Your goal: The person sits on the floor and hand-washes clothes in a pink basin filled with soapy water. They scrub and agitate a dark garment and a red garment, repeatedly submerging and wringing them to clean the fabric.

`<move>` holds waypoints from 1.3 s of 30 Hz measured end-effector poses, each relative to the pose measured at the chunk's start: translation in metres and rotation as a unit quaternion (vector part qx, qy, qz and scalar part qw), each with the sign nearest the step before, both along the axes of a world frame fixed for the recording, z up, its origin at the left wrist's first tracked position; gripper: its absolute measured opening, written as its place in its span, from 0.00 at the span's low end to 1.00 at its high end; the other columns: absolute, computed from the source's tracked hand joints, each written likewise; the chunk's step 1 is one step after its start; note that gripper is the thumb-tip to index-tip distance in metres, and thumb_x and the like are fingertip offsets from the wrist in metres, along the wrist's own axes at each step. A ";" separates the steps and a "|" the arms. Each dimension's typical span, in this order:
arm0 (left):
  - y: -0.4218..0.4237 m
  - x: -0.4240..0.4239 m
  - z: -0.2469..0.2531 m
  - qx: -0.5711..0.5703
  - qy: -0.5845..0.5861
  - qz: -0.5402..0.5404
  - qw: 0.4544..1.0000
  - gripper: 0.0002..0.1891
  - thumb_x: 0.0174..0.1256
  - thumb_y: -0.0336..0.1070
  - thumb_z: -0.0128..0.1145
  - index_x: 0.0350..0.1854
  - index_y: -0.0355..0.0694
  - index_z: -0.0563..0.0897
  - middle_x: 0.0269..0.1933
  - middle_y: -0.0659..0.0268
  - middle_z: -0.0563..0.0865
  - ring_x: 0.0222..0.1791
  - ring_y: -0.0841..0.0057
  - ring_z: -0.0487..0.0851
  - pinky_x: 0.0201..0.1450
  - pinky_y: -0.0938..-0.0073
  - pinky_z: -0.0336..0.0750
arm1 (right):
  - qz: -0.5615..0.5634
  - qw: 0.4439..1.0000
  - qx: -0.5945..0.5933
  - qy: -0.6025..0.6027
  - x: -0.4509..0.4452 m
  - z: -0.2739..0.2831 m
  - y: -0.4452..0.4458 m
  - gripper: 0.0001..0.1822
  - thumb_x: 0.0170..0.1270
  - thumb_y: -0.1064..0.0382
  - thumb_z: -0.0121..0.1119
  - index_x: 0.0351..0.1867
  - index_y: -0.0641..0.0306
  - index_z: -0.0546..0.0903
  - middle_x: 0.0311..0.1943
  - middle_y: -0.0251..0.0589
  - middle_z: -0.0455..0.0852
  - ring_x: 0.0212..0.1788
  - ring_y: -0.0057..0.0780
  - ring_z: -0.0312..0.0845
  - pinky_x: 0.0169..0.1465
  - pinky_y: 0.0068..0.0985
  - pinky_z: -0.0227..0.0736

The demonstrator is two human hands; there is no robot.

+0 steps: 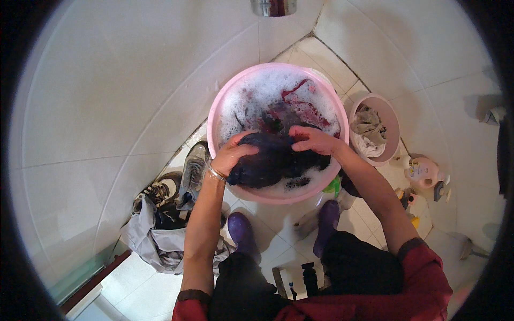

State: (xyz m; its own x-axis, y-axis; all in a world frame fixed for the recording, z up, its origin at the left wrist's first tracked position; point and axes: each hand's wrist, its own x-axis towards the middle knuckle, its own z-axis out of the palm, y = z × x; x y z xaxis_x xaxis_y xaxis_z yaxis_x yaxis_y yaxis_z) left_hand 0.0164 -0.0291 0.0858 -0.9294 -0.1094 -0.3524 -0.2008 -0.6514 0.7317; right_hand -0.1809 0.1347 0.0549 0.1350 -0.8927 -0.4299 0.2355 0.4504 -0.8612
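Observation:
A large round pink basin (211, 120) full of suds stands before me. Wet dark cloth (267, 160) lies bunched across its near half, gripped at the left by my left hand (235, 152), which has a bracelet at the wrist. My right hand (313, 141) holds the dark cloth farther right, its fingers curled at the fabric's upper edge. Dark red fabric (307, 110) shows through the foam beyond my hands. The undersides of both hands' grips are hidden.
A smaller pink bin (395, 132) at the right holds crumpled cloths. Beside it are a pink pump bottle (423, 172) and other items. Sneakers (194, 168) and a heap of grey fabric (140, 236) lie left, near the tiled wall. Purple boots (242, 232) stand below the basin.

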 end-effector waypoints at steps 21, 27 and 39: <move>-0.003 0.008 -0.117 0.079 -0.106 0.195 0.972 0.19 0.46 0.31 0.55 0.45 0.41 0.77 0.45 0.63 0.79 0.47 0.70 0.74 0.57 0.71 0.65 | -0.076 0.823 -0.150 0.543 0.029 -0.042 -0.026 0.10 0.55 0.60 0.50 0.38 0.58 0.74 0.35 0.51 0.77 0.39 0.48 0.73 0.43 0.40 0.67; 0.014 -0.025 -0.073 0.046 -0.101 0.200 0.974 0.12 0.63 0.43 0.45 0.41 0.43 0.77 0.39 0.70 0.79 0.42 0.78 0.75 0.45 0.72 0.70 | -0.106 0.797 -0.253 0.538 0.120 0.015 -0.029 0.15 0.52 0.48 0.55 0.23 0.57 0.73 0.22 0.40 0.73 0.29 0.38 0.75 0.32 0.34 0.69; 0.015 0.022 -0.024 -0.713 -0.124 -0.066 0.687 0.13 0.52 0.43 0.56 0.37 0.41 0.78 0.39 0.57 0.81 0.36 0.61 0.79 0.41 0.67 0.71 | -0.032 0.760 -0.184 0.623 0.013 -0.015 0.018 0.23 0.47 0.55 0.63 0.44 0.62 0.73 0.32 0.44 0.78 0.36 0.43 0.75 0.44 0.27 0.68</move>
State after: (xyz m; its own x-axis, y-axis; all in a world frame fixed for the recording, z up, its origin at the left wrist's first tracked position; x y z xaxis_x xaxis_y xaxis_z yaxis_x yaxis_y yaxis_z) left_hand 0.0387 -0.0145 0.0617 -0.8952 -0.4282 -0.1236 -0.4228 0.7281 0.5395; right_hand -0.1682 0.1524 0.0401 -0.2202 -0.9712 0.0911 -0.8541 0.1469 -0.4989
